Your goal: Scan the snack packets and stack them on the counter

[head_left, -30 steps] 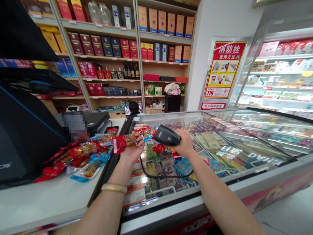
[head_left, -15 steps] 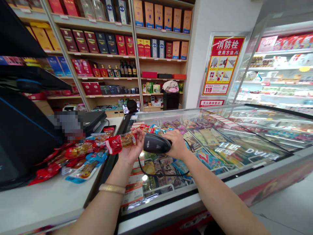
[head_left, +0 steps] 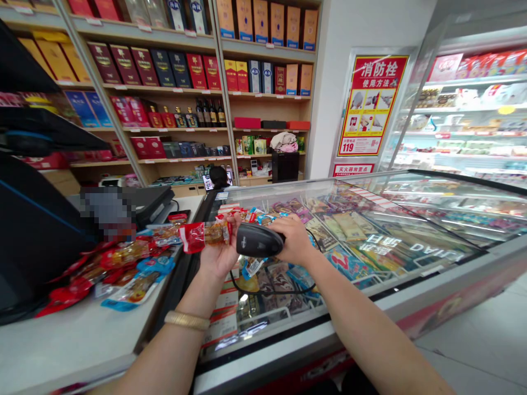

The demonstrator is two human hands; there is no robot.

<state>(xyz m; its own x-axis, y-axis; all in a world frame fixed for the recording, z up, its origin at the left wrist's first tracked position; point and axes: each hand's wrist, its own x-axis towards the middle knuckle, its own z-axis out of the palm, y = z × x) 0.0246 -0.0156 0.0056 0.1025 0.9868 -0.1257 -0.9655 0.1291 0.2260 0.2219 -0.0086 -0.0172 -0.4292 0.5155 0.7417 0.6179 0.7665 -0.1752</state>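
Observation:
My left hand (head_left: 219,253) is closed on a red-ended, clear snack packet (head_left: 197,236) with brown food inside, held level above the freezer. In my right hand (head_left: 294,240) is a black barcode scanner (head_left: 258,240), gripped by its handle, which the fingers mostly hide. The scanner's front end points left, close against the left fingers and the packet's right end. A small blue-and-clear packet (head_left: 252,267) shows just below the scanner. More snack packets (head_left: 236,213) lie on the freezer glass behind my hands. The scanner's black cable (head_left: 269,293) loops beneath it.
On the white counter (head_left: 99,343) at left lies a pile of red and blue snack packets (head_left: 132,255), beside a black checkout machine (head_left: 28,236). The glass-topped freezer (head_left: 354,219) stretches right. Shelves of boxed bottles (head_left: 177,68) stand behind, with a person's head (head_left: 218,176) low before them.
The view has shifted slightly. My left hand and packet have come closer to the scanner, and the packet lies more level. A blue-and-clear packet now shows below the scanner.

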